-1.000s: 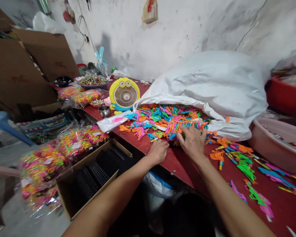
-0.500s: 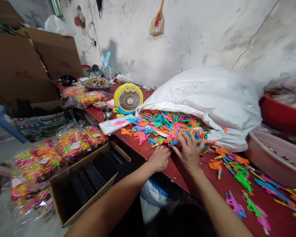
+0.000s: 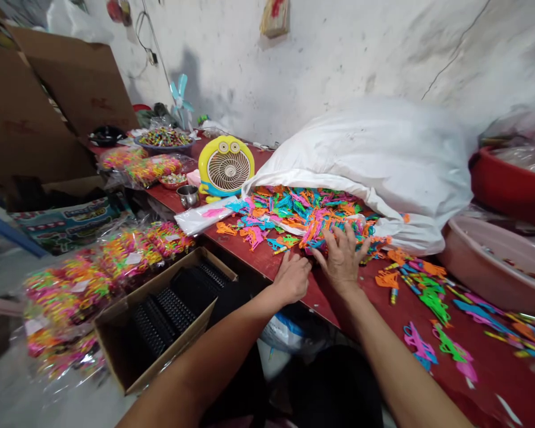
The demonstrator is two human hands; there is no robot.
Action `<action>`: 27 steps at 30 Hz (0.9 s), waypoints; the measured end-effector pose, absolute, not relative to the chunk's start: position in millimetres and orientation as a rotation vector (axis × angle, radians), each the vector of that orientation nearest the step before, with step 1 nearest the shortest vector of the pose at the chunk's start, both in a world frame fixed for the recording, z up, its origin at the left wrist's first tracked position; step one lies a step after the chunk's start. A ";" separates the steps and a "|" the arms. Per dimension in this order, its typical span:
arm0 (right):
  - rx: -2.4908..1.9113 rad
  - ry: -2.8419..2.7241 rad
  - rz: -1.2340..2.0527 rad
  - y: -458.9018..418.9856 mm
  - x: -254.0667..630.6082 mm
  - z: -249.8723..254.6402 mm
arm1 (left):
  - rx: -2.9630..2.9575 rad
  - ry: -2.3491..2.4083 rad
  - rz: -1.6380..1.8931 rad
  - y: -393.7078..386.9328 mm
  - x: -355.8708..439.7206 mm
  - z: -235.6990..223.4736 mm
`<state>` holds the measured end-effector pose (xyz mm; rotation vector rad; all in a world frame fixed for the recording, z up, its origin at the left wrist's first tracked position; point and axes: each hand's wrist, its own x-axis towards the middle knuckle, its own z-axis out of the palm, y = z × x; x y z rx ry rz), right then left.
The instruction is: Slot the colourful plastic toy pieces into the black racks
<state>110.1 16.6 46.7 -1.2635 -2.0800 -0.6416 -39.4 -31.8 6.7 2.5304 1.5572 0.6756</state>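
A heap of small bright plastic toy pieces (image 3: 301, 217) spills from the mouth of a big white sack (image 3: 374, 160) onto the dark red table (image 3: 321, 294). My right hand (image 3: 341, 255) lies on the near edge of the heap with its fingers spread flat. My left hand (image 3: 293, 276) rests just to its left at the table's front edge, fingers curled under; I cannot see whether anything is in them. More loose pieces (image 3: 428, 294) lie scattered to the right.
A yellow desk fan (image 3: 226, 167) and a small metal cup (image 3: 188, 195) stand left of the heap. A pink basin (image 3: 494, 261) and a red tub (image 3: 512, 184) sit at the right. Below the table are an open cardboard box (image 3: 160, 321) and clear bags of coloured pieces (image 3: 93, 273).
My right hand's fingers have spread out flat over the heap's edge. My left hand has stayed beside it at the table edge. The view has shifted slightly.
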 end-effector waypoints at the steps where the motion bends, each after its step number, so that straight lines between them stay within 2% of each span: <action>1: -1.255 -2.091 -0.646 15.9 110.3 48.1 | 2.522 1.568 0.678 -33.6 -37.7 6.7; 8: -1.173 -2.218 -0.681 -17.0 145.1 64.3 | 2.474 1.603 0.687 -56.4 -19.9 1.3; 13: -1.553 -1.775 -0.590 -45.2 232.5 53.8 | 2.468 1.638 0.635 -68.2 -7.3 -0.1; 16: -1.967 -1.735 -0.372 -45.5 272.0 43.7 | 2.507 1.619 0.586 -71.7 3.2 4.4; 20: -2.345 -1.701 -0.090 -25.9 277.3 36.7 | 2.533 1.570 0.612 -76.4 15.9 3.2; 27: -2.291 -1.650 0.155 6.5 281.8 35.6 | 2.541 1.323 1.008 -81.0 1.6 -25.9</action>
